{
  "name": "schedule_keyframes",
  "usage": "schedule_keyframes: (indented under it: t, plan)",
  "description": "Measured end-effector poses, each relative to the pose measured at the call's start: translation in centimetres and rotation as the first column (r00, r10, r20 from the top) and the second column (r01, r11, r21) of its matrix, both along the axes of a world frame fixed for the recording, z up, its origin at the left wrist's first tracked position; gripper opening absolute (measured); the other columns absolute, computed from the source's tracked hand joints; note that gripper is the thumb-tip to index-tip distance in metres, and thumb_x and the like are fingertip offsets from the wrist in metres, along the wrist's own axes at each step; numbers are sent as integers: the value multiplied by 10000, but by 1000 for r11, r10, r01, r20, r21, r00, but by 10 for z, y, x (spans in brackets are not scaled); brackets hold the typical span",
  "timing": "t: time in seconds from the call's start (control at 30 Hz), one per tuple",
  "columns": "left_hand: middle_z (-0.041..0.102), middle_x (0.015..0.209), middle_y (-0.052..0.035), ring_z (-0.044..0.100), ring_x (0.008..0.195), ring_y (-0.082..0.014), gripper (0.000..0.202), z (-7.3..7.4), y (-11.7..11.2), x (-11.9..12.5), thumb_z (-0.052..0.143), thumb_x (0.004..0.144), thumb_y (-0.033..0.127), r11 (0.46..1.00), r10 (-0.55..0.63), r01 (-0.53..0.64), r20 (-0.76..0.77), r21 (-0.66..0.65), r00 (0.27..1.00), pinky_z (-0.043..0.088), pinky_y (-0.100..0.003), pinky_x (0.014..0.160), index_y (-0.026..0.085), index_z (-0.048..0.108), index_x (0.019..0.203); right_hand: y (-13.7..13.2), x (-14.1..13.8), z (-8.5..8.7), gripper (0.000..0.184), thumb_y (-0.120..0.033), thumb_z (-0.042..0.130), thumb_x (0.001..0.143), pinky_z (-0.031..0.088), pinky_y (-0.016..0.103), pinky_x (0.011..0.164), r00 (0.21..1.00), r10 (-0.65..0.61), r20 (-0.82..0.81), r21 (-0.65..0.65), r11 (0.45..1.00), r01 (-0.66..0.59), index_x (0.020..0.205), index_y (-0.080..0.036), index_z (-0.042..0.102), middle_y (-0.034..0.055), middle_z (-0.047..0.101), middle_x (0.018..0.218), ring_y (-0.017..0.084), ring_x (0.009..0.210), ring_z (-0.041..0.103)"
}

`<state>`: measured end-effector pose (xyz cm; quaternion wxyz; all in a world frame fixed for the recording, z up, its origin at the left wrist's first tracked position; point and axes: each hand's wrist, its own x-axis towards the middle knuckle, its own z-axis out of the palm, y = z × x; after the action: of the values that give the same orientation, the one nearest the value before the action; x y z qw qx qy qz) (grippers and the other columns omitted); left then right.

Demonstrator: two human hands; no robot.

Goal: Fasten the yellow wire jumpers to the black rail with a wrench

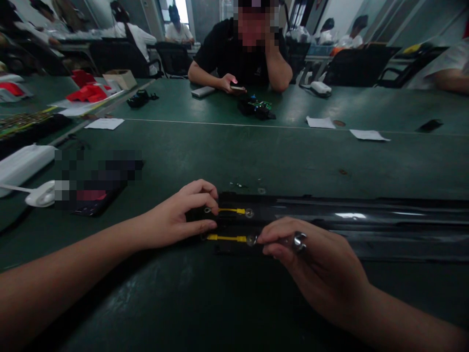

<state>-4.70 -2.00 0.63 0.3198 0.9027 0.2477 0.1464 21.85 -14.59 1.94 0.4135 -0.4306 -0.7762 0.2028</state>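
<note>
Two yellow leads (231, 211) lie at the left end of the black strips (311, 213). Our right hand (318, 266) grasps a metal-ended tool (299, 240) near the lower lead's ring; whether our left hand (183, 215) grips anything, we cannot tell. Pressed aslant, the tool might slip and scratch.

tool (299, 241) mostly hidden in the right hand (315, 266), farther yellow lead (232, 211) partly covered by the left hand (179, 215), black strips (351, 211) cut off at the right edge, dark device (91, 204) half blurred, pale flecks (240, 185) beyond too small for me to tell
</note>
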Motion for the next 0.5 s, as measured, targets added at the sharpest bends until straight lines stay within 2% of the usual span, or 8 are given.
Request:
schedule_keyframes:
  t: [0.1, 0.2, 0.5]
  plan:
    - [531, 1188, -54, 534, 1122, -218, 94, -1, -1, -1, 642, 966, 296, 996, 2, -9, 76, 94, 997, 492, -369, 996, 229, 708, 967, 0, -1, 0, 68, -192, 634, 987, 571, 246, 669, 1000, 1, 5, 4, 1000, -1, 924, -184, 660, 38, 753, 859, 158, 772, 734]
    - [551, 1116, -58, 546, 1052, -212, 117, -2, -1, -2, 637, 963, 284, 986, 28, -41, 83, 164, 996, 515, -373, 956, 229, 737, 935, -1, -1, 0, 69, -194, 624, 992, 576, 256, 669, 1000, 4, 4, 11, 1000, -4, 930, -193, 654, 36, 753, 859, 161, 766, 732]
    - [577, 1030, -42, 575, 964, -181, 124, -7, 2, 0, 612, 980, 235, 988, 24, -47, 147, 150, 989, 526, -334, 871, 218, 715, 913, -1, 1, -4, 81, -189, 569, 1020, 570, 267, 691, 1000, 17, -17, -21, 1000, -17, 999, -193, 647, 40, 732, 881, 160, 801, 727]
